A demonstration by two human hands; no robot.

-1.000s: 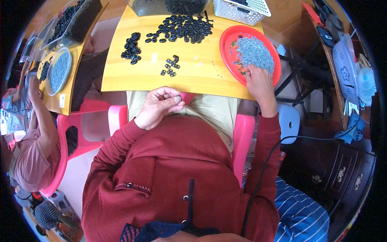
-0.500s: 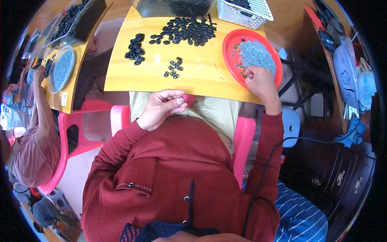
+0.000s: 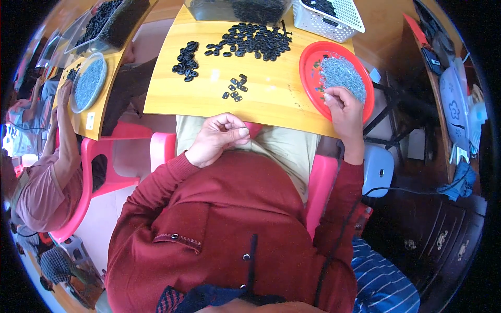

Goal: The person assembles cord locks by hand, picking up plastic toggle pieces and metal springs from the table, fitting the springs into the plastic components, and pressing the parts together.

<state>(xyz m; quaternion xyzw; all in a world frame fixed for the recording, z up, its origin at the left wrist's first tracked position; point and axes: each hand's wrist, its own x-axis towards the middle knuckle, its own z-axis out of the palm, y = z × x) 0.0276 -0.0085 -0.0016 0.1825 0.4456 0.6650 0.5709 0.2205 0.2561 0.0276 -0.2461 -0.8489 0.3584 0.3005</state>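
At the near edge of the yellow table (image 3: 172, 101), my left hand (image 3: 222, 138) is closed in a pinch of thumb and fingers; what is in it is too small or hidden to make out. My right hand (image 3: 346, 112) hovers over the near rim of a red plate (image 3: 309, 62), thumb and fingertips pressed together, their contents unclear. Thin silvery metal pieces (image 3: 342, 73) are heaped in that plate. Between the hands, beyond the table edge, lies a small group of black two-holed pieces (image 3: 235, 88). Black oval pieces (image 3: 255, 41) form a larger pile behind, with another cluster (image 3: 186, 62) to the left.
A clear bin of black pieces (image 3: 240, 11) and a white perforated basket (image 3: 329, 23) stand at the table's back. On the left, another person (image 3: 49, 193) sits at a second table with a round tray of metal pieces (image 3: 88, 86). Pink chair arms (image 3: 321, 190) flank me.
My right hand has drawn back slightly from the metal pieces toward the plate's near rim. The dark bit seen at my left fingertips no longer shows. The whole view has shifted a little.
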